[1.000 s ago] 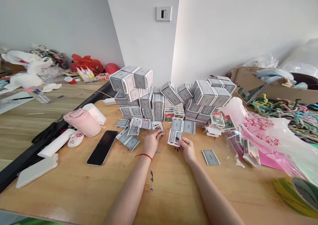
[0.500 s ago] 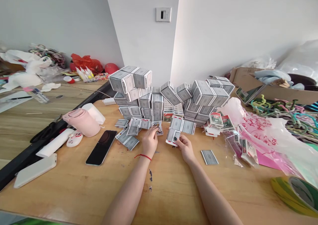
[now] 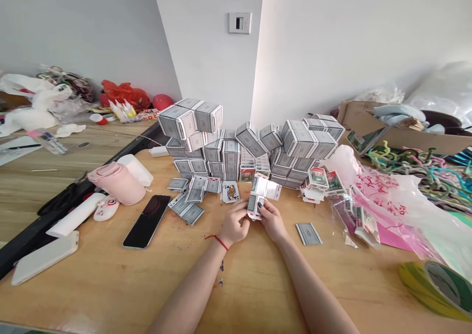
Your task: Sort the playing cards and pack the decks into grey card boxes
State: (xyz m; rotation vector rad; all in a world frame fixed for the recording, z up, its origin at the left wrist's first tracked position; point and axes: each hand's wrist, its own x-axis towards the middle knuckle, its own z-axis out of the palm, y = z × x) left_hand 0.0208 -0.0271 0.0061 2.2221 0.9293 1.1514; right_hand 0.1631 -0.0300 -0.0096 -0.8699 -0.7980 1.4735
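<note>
My right hand [image 3: 272, 218] pinches a group of joined grey-backed playing cards [image 3: 254, 202], thumb on top, a little above the table. My left hand [image 3: 236, 222], with a red string at the wrist, has its fingers curled against the left edge of the same cards. What its fingertips grip is partly hidden. Just beyond it a face-up queen [image 3: 231, 191] tops a small pile. Further left are folded, grey-backed cards [image 3: 195, 189]. Behind my hands stand stacked blocks made of cards [image 3: 224, 154]. A lone bundle of cards [image 3: 309, 233] rests right of my right hand.
On the left lie a black phone [image 3: 147, 222], a white power bank [image 3: 46, 258], a white mouse [image 3: 106, 209] and a pink roll [image 3: 120, 182]. To the right are card boxes [image 3: 317, 177], a plastic bag [image 3: 383, 186] and a yellow-green tape roll [image 3: 435, 287].
My left hand has come off the face-up pile and moved right and nearer, to the cards in my right hand. Those cards have tilted, and their backs catch the light.
</note>
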